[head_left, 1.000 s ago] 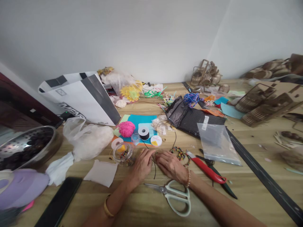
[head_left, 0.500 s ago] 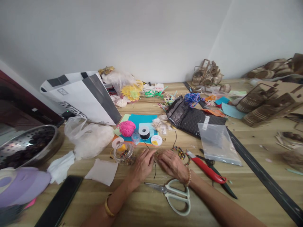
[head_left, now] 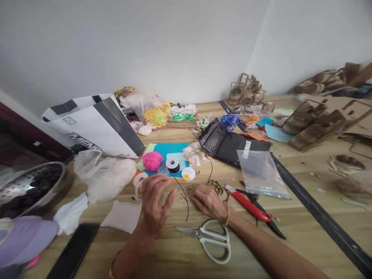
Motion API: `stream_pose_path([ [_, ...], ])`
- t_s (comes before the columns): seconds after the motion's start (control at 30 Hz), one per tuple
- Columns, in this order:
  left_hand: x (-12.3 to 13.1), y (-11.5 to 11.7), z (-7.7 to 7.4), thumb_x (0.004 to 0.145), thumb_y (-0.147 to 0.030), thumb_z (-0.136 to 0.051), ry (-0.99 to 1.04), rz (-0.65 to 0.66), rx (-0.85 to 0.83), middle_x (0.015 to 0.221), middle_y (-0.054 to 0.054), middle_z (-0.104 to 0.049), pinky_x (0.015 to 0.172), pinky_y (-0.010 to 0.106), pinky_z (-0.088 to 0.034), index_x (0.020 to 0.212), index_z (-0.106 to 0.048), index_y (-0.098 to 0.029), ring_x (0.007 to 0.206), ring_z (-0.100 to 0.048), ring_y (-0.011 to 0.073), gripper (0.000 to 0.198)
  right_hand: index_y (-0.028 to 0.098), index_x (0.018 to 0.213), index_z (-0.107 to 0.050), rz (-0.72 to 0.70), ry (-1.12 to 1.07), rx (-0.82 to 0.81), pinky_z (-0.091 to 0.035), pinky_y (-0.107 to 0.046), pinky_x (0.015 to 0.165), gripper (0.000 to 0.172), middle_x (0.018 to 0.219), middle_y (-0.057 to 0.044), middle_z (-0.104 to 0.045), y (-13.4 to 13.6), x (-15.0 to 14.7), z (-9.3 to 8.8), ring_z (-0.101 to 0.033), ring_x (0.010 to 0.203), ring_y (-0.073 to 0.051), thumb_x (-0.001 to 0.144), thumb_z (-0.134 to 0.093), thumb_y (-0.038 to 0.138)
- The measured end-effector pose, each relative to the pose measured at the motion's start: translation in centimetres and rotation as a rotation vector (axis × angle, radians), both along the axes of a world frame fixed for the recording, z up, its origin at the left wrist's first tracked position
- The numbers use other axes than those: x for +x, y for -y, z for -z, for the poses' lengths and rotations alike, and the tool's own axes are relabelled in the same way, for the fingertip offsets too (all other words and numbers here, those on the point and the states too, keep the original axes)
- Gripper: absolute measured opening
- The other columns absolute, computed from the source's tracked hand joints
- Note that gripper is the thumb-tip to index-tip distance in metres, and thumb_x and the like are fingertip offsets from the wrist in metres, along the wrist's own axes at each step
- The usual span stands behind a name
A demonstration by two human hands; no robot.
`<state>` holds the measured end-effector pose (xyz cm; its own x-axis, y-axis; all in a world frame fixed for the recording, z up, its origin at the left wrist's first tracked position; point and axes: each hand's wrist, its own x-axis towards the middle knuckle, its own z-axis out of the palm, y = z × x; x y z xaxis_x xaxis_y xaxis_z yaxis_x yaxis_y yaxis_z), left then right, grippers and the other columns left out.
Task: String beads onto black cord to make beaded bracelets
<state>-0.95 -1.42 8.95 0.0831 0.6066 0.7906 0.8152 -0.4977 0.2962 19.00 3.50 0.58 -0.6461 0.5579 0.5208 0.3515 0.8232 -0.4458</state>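
My left hand [head_left: 155, 203] is raised with its fingers apart, holding nothing, in front of a clear jar [head_left: 138, 192] that it mostly hides. A black cord [head_left: 183, 193] lies loose between my hands, running from a spool of black cord [head_left: 173, 166]. My right hand [head_left: 207, 201] rests low on the table with curled fingers; what they grip is hidden, though tiny beads show by the fingertips. Beyond it lie strung multicoloured bead bracelets [head_left: 216, 187]. Closest to me are scissors [head_left: 205, 236] with pale handles, lying partly spread.
A red-handled knife [head_left: 250, 205] lies right of my right hand, by a clear zip bag [head_left: 263, 174]. Pink yarn [head_left: 152, 161] sits on blue sheets. To the left are a cloth [head_left: 122, 216], a phone [head_left: 74, 250], a plastic bag [head_left: 107, 176] and a metal colander [head_left: 58, 182].
My left hand has let go of the cord near my right hand, moved left and up, and spread its fingers before the jar. My right hand stays by the bracelets. The view has shifted slightly.
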Motion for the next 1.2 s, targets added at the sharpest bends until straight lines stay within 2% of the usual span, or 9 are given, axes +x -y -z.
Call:
stream_pose_path([
  [0.13, -2.3, -0.1, -1.0, 0.089, -0.02, -0.055, 0.065, -0.097, 0.007, 0.086, 0.004, -0.063, 0.082, 0.035, -0.049, 0.091, -0.057, -0.02, 0.087, -0.06, 0.019, 0.003, 0.018, 0.085, -0.053, 0.004, -0.002, -0.005, -0.043, -0.029, 0.067, 0.017, 0.077, -0.007, -0.061, -0.1, 0.0, 0.2, -0.056, 0.074, -0.019, 0.096, -0.04, 0.017],
  [0.23, -4.0, 0.2, -0.3, 0.092, -0.027, -0.05, -0.114, -0.126, -0.19, 0.085, 0.005, -0.065, 0.075, 0.031, -0.049, 0.092, -0.056, -0.019, 0.083, -0.062, 0.0186, 0.01, 0.018, 0.086, -0.053, -0.007, -0.004, -0.006, -0.044, -0.029, 0.069, 0.016, 0.079, -0.007, -0.061, -0.1, 0.0, 0.4, -0.056, 0.075, -0.018, 0.096, -0.04, 0.017],
  [0.4, -5.3, 0.8, 1.4, 0.093, -0.04, -0.046, -0.342, -0.288, -0.294, 0.079, 0.005, -0.066, 0.066, 0.03, -0.046, 0.085, -0.055, -0.02, 0.072, -0.063, 0.0204, 0.024, 0.018, 0.086, -0.053, -0.009, -0.001, 0.014, -0.043, -0.029, 0.068, 0.016, 0.078, -0.007, -0.061, -0.2, 0.0, 0.5, -0.055, 0.074, -0.018, 0.095, -0.04, 0.016],
  [0.53, -5.3, 0.5, 0.6, 0.089, -0.038, -0.052, -0.56, -0.373, -0.488, 0.076, 0.008, -0.068, 0.064, 0.032, -0.045, 0.081, -0.058, -0.019, 0.074, -0.064, 0.0246, 0.022, 0.018, 0.085, -0.052, -0.012, 0.005, 0.018, -0.043, -0.029, 0.068, 0.016, 0.078, -0.006, -0.06, -0.1, 0.0, 0.4, -0.055, 0.073, -0.018, 0.095, -0.04, 0.016],
  [0.63, -5.5, 0.0, -0.7, 0.086, -0.036, -0.055, -0.633, -0.307, -0.664, 0.075, 0.008, -0.068, 0.065, 0.032, -0.045, 0.079, -0.059, -0.018, 0.076, -0.065, 0.0258, 0.02, 0.018, 0.083, -0.051, -0.009, 0.008, 0.017, -0.042, -0.028, 0.066, 0.017, 0.077, -0.006, -0.06, -0.1, 0.0, 0.4, -0.054, 0.072, -0.017, 0.095, -0.04, 0.016],
  [0.73, -5.9, -0.3, -1.5, 0.087, -0.032, -0.054, -0.636, -0.201, -0.743, 0.08, 0.007, -0.069, 0.07, 0.033, -0.046, 0.078, -0.06, -0.019, 0.081, -0.065, 0.025, 0.017, 0.018, 0.082, -0.051, -0.014, 0.017, 0.023, -0.042, -0.028, 0.066, 0.017, 0.077, -0.006, -0.06, -0.1, 0.0, 0.6, -0.054, 0.071, -0.018, 0.095, -0.041, 0.016],
  [0.93, -6.3, 0.2, -0.7, 0.089, -0.03, -0.051, -0.648, -0.205, -0.698, 0.074, 0.006, -0.068, 0.068, 0.034, -0.046, 0.072, -0.057, -0.018, 0.074, -0.064, 0.0236, 0.022, 0.018, 0.085, -0.052, -0.019, 0.006, 0.021, -0.043, -0.028, 0.066, 0.016, 0.077, -0.007, -0.06, -0.2, 0.0, 0.5, -0.054, 0.072, -0.018, 0.096, -0.04, 0.017],
  [1.13, -5.6, 1.8, 1.6, 0.09, -0.028, -0.051, -0.568, -0.189, -0.367, 0.065, 0.004, -0.063, 0.064, 0.032, -0.048, 0.066, -0.055, -0.019, 0.065, -0.062, 0.0204, 0.026, 0.018, 0.086, -0.053, -0.004, 0.012, -0.007, -0.044, -0.03, 0.069, 0.017, 0.08, -0.007, -0.061, -0.2, 0.0, 0.4, -0.055, 0.076, -0.019, 0.096, -0.04, 0.017],
  [1.2, -5.0, 2.2, 2.0, 0.091, -0.026, -0.051, -0.544, -0.156, -0.277, 0.073, 0.006, -0.065, 0.07, 0.033, -0.05, 0.07, -0.057, -0.018, 0.075, -0.063, 0.0217, 0.024, 0.018, 0.087, -0.054, 0.01, 0.02, -0.009, -0.045, -0.031, 0.072, 0.017, 0.083, -0.008, -0.061, -0.2, 0.0, 0.5, -0.055, 0.08, -0.02, 0.097, -0.04, 0.018],
])
